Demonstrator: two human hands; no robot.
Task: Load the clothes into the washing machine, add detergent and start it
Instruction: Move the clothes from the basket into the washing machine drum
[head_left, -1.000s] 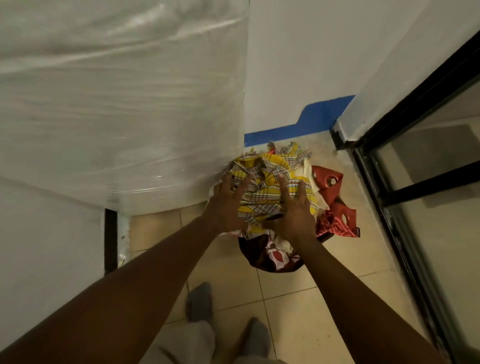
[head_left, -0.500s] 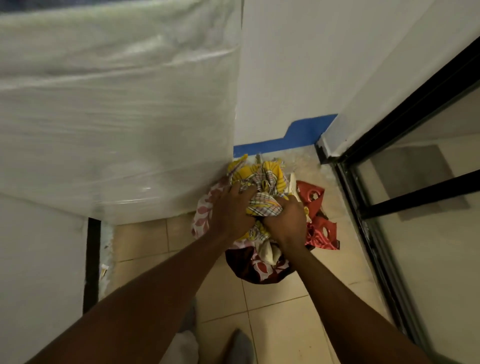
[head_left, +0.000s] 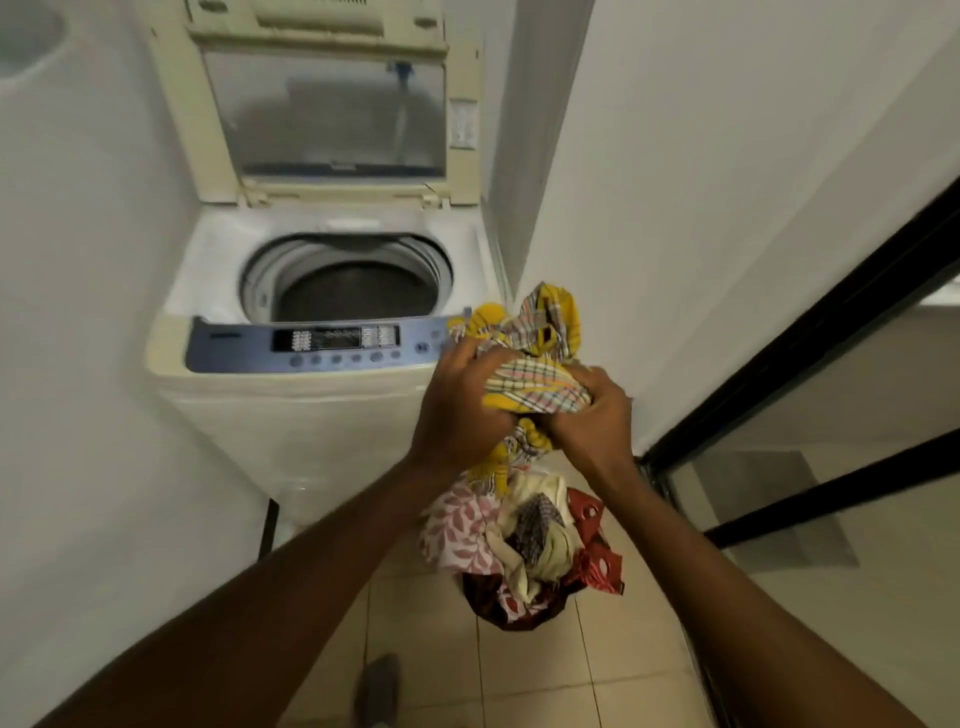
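Loading step: left hand (head_left: 460, 410) and right hand (head_left: 592, 421), fingers closed on bunched yellow plaid garment (head_left: 535, 364), raised above laundry pile (head_left: 524, 551) on floor. Washing machine (head_left: 311, 415) lid up, drum (head_left: 353, 291) dark. Next move likely: carry bundle left over control panel (head_left: 311, 343), drop in.

Both hands (head_left: 524, 410) around yellow plaid garment (head_left: 535, 364) beside open washing machine (head_left: 322, 291)

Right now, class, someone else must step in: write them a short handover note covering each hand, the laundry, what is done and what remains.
Left hand and right hand: both gripping the yellow checked cloth, lifted beside the washing machine.
Lid up; no clothes visible in the drum.
Remaining clothes piled on the floor below.
Left: load everything, add detergent, start.
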